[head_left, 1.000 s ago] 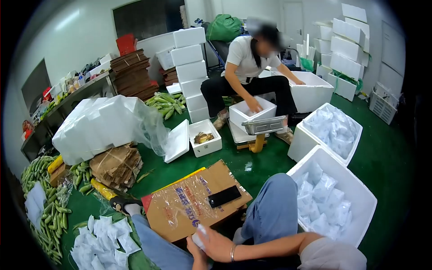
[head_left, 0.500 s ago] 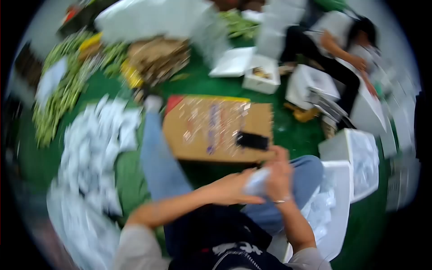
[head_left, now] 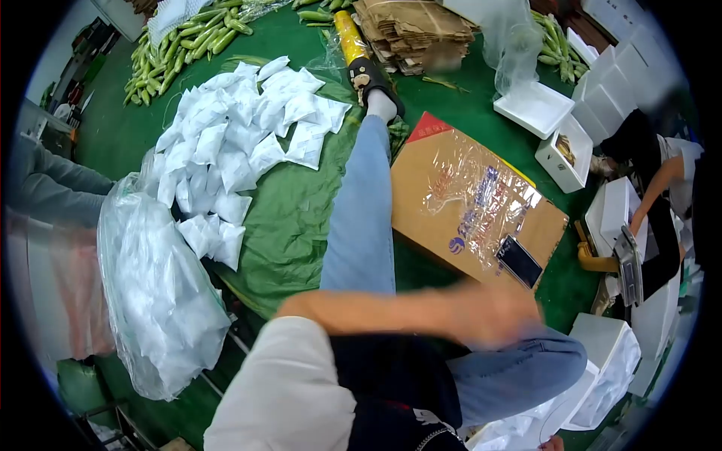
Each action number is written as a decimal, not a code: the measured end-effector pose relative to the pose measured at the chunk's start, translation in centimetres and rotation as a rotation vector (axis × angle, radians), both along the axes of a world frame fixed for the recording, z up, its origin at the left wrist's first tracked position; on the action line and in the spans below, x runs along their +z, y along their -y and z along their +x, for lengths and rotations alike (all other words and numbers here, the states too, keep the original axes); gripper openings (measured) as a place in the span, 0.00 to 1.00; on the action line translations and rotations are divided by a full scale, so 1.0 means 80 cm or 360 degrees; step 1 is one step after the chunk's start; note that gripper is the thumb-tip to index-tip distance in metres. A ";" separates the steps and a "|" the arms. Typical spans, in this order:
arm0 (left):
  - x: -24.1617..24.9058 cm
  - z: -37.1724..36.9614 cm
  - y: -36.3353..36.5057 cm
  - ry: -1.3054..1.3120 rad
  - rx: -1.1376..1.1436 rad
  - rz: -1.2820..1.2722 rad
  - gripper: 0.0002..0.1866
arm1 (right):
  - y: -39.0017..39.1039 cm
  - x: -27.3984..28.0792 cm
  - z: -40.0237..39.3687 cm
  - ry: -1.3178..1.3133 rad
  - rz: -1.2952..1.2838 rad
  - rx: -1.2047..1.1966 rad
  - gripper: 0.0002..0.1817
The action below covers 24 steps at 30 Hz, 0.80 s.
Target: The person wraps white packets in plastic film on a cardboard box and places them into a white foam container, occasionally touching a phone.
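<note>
Left fingers blurring over carton edge; right fingers showing beside packets in foam box; closure of both escaping verification. Packets appearing soft, slippery, favouring midbody hold.

The person wears a whitish sleeve, seemingly a dark apron, blue jeans, pale sock, black shoe.

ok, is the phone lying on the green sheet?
No, the phone lies on top of the cardboard box, near one of its corners.
</note>
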State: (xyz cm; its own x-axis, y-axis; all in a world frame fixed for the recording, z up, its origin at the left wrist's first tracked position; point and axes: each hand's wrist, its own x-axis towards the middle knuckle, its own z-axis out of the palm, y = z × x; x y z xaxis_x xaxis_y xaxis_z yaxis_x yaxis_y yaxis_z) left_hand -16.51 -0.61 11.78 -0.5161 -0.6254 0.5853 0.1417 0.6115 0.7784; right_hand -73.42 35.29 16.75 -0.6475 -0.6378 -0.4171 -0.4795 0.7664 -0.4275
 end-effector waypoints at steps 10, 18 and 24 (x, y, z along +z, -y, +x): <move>-0.385 0.473 0.226 0.1824 0.2569 0.1283 0.61 | 0.412 -0.013 0.167 -0.0784 -0.0476 0.0726 0.10; -0.401 0.505 0.224 0.0108 0.2067 0.2094 0.41 | 0.508 -0.013 0.477 -0.0047 -0.0402 0.1136 0.12; -0.139 0.314 0.166 -0.0579 0.0962 0.1414 0.32 | 0.559 -0.065 0.632 0.0954 -0.0516 0.1790 0.57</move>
